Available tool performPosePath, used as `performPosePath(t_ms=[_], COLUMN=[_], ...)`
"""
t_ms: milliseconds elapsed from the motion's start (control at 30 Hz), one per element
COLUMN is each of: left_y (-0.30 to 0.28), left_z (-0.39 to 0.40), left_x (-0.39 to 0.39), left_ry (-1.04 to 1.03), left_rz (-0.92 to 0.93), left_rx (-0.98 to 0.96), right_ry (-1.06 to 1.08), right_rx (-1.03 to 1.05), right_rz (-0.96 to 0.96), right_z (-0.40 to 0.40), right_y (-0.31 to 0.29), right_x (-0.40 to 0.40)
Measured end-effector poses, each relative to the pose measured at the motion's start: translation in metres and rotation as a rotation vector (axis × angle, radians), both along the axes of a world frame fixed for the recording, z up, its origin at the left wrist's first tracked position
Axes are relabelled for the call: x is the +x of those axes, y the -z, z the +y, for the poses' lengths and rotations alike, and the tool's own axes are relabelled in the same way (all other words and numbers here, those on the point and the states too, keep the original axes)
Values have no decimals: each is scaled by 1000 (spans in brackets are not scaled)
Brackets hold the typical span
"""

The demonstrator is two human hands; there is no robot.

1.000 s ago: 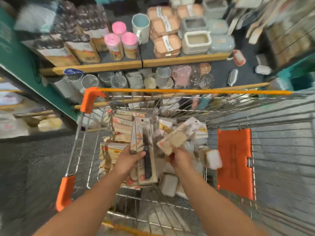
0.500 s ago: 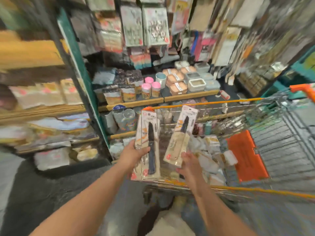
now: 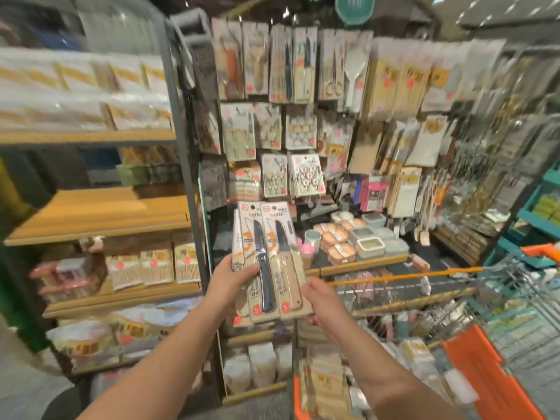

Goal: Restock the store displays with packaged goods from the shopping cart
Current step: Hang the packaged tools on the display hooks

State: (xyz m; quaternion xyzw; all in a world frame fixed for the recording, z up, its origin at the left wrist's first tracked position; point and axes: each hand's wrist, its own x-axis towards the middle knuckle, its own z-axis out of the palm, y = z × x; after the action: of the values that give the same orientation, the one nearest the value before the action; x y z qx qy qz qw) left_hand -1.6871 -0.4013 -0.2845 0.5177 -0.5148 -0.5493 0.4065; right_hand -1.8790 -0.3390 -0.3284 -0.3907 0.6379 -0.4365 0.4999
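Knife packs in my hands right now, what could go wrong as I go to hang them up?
The left hand grips several overlapping knife packs by one edge, so one could slip out of the fan. The right hand holds the tan-handled knife pack only at its bottom corner, so it may tilt or drop. The hanging display looks crowded, so pushing packs in could knock neighbours loose.

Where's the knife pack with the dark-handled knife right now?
Centre of the head view: the dark-handled knife pack is gripped by the left hand, just left of the tan-handled pack.
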Motion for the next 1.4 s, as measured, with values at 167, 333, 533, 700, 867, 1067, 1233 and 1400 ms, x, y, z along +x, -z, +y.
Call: performPosePath(t_ms=[167, 333, 533, 700, 867, 1067, 1233, 1400], left_y=[-44, -79, -126, -166, -197, -206, -224, -248], left_z=[-53, -115, -199, -285, -357, -404, -424, -454], left_x=[-9, -13, -34, -43, -38, -48, -70, -88], left_ry=[-27, -35, 3, 48, 88, 91, 95, 48], left_rz=[47, 110, 125, 93, 103, 72, 88, 101], left_rx=[-94, -133, -206, -267, -327, -368, -363, -405], right_ry=[49, 158, 198, 264, 376, 495, 611, 568], right_rx=[-87, -117, -166, -268, -302, -312, -403, -428], right_rz=[-24, -136, -210, -202, -196, -289, -290, -235], right_z=[-70, -140, -210, -273, -331, -375, -408, -435], right_y=[-34, -66, -110, -156, -185, -192, -222, -255], right_x=[-11, -18, -22, -22, -22, -32, -76, -115])
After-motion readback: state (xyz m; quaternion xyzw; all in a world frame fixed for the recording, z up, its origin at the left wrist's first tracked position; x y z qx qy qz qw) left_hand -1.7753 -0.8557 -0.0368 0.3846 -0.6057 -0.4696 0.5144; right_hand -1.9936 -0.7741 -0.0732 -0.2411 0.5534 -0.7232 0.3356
